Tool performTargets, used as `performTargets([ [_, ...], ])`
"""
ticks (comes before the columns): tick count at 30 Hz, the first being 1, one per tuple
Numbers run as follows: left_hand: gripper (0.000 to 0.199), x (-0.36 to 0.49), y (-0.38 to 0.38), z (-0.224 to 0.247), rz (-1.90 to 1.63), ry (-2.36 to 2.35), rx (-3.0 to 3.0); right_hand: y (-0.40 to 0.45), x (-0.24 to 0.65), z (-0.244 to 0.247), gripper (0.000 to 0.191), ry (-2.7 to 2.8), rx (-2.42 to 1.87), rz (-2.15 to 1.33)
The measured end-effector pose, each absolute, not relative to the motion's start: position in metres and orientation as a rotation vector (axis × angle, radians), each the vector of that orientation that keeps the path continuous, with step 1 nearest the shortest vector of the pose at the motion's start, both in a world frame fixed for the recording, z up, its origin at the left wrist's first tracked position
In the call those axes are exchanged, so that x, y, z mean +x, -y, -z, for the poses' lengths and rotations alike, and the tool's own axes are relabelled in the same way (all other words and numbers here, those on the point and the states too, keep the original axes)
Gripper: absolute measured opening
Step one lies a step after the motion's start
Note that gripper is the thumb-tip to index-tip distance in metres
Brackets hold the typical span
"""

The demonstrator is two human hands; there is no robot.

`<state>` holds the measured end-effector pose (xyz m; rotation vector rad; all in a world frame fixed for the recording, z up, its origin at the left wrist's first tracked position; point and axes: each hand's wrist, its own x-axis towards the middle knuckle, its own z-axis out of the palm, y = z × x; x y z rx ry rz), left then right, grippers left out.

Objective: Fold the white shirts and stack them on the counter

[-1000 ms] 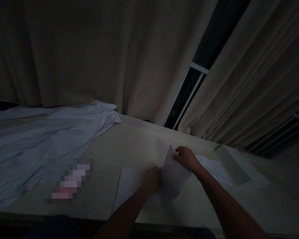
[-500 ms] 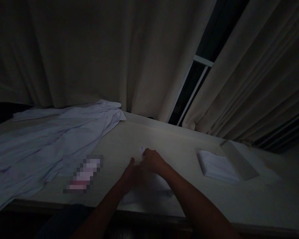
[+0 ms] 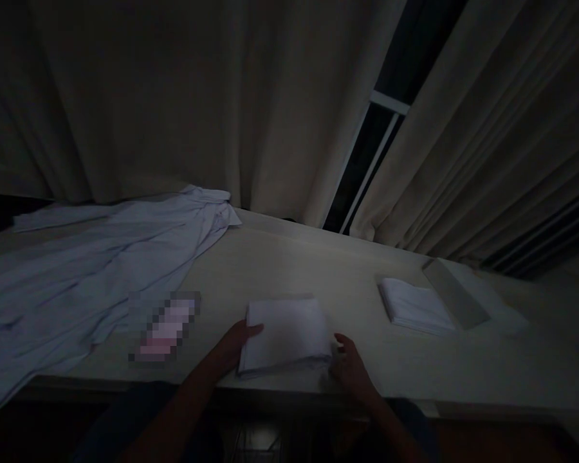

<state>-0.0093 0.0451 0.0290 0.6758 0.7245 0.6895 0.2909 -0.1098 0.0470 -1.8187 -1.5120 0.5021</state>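
Note:
A folded white garment (image 3: 287,331) lies as a flat rectangle near the front edge of the table. My left hand (image 3: 237,341) grips its left edge, thumb on top, with the other fingers mostly hidden at the side. By the right edge is my right hand (image 3: 350,370), its fingers loosely curled and apart, holding nothing; whether a fingertip brushes the cloth I cannot tell in the dim light. To the left, a long white garment (image 3: 110,270), apparently a shirt, is spread out with creases and hangs over the front edge.
A pixelated pink and white item (image 3: 166,328) lies between the spread garment and my left arm. At right sit another folded white cloth (image 3: 415,305) and a flat grey-white board or box (image 3: 456,292). Beige curtains (image 3: 289,128) hang behind the table (image 3: 270,257).
My hands were together over the garment, the right one by a small white tag-like bit at its far side. They have parted to its two sides, leaving its top uncovered.

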Motion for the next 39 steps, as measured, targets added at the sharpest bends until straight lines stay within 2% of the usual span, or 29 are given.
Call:
performTargets([
  [3,0.065,-0.004,-0.045,-0.03,-0.706,-0.759,0.671,0.116,0.271,-0.017,0.07,1.558,-1.844,-0.281],
  [8,0.06,0.001,-0.041,-0.032,-0.728,-0.832,0.702,0.1,0.25,-0.011,0.058,1.538,-2.046,-0.084],
  [24,0.041,0.011,-0.031,-0.047,-0.779,-1.214,1.019,0.096,0.268,-0.018,0.049,1.636,-2.321,-0.229],
  [29,0.057,0.001,-0.024,-0.051,-0.835,-1.486,1.172,0.101,0.265,-0.022,0.042,1.599,-2.249,-0.251],
  [35,0.084,-0.005,0.005,-0.033,-0.945,-1.532,1.345,0.111,0.281,-0.032,0.056,1.586,-1.987,-0.339],
  [39,0.079,-0.003,0.014,-0.021,-0.944,-1.524,1.457,0.076,0.304,-0.06,0.038,1.453,-1.929,-0.507],
])
